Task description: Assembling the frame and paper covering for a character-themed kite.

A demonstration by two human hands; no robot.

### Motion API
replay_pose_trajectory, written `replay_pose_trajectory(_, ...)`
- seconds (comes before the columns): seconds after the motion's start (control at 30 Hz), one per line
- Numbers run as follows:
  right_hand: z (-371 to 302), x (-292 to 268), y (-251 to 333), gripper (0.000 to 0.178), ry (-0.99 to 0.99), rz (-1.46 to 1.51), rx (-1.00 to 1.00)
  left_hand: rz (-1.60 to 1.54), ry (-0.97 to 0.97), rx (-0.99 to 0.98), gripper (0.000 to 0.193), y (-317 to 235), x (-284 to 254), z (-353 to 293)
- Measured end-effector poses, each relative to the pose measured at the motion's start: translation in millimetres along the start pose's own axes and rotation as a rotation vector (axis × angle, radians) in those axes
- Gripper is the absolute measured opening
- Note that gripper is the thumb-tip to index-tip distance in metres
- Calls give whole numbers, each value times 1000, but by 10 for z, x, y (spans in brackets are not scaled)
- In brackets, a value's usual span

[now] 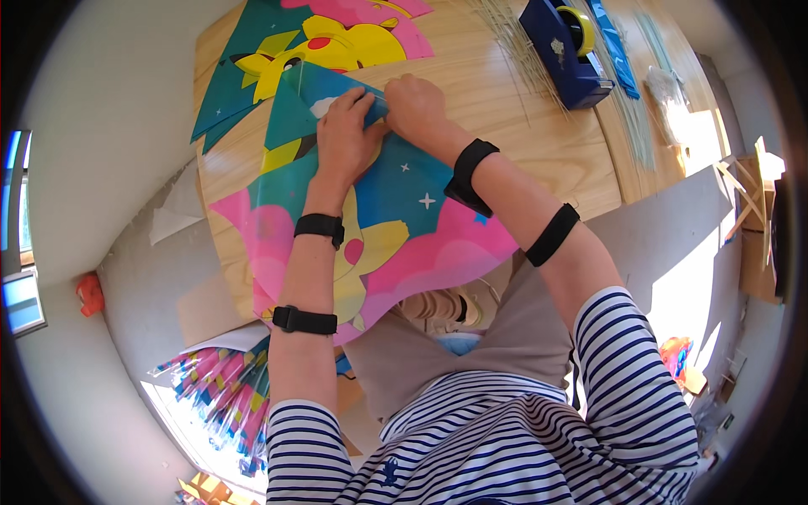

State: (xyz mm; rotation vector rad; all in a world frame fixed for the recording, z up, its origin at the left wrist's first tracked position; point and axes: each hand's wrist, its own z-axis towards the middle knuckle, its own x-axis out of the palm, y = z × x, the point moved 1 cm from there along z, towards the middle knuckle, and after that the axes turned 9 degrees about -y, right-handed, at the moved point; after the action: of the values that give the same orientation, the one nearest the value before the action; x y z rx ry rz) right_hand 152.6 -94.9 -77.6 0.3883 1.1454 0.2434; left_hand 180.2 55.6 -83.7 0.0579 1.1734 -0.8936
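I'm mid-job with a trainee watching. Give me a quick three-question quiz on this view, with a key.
1. Which is nearer the tape dispenser: the left hand or the right hand?
2. How many black straps show on the right arm?
3. True or false: the left hand touches the printed sheet.

Key: 1. The right hand. 2. Two. 3. True.
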Motion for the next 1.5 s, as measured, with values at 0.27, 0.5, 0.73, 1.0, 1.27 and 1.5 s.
replay_pose_trajectory(0.27,-397,-479,-317,16,187,-98,124,-14,11,7,49,27,-24,4)
replay_pose_trajectory(0.5,-826,-659,-691,8,-1,85,128,-29,82,-5,51,-15,-66,49)
replay_pose_trajectory(0.73,-1148,-976,-858,7,-134,173,238,-12,28,48,49,14,-48,45)
replay_pose_trajectory(1.0,-1043,-757,-660,7,-97,55,140,-31,57,37,52,-14,-46,68)
replay_pose_trajectory(1.27,-1237,-947,-764,5,-21,-3,88,-43,78,-6,53,-16,-64,59)
replay_pose_trajectory(1.5,-1836,-1361,-1162,7,29,-40,173,-87,81,-9,51,-47,-39,80)
